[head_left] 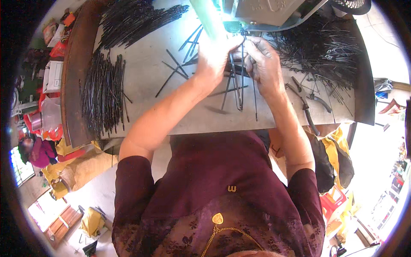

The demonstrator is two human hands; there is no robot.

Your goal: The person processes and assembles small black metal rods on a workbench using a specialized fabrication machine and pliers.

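— Left hand [216,60], what is it doing up there in the upper middle of the head view?

— It is closed around the top of a thin dark wire piece [238,88], a long narrow loop that hangs down over the grey worktable [145,64] toward the person. The right hand [262,64] sits just beside it, fingers pinched on the same piece and a few loose rods with it. Both hands are shut on the wire, not spread.

— Why so close to the top edge?

— They are held right under the grey machine [265,10] at the top centre, next to a bright greenish lamp glare, so I judge the wire end is being kept at the machine's working point. The contact itself is hidden by the fingers.

— And the stock?

— Sorted by side, it seems. A neat bundle of straight black rods [102,92] lies at the left of the frame, another heap [137,19] at the upper left, and a tangled pile [319,49] at the upper right, beside the right hand. A few stray rods lie between, near the left wrist. That layout puts each pile within reach of one arm.

— Anything else on the table?

— Pliers [319,100] with dark handles lie right of centre, apart from the hands, untouched.
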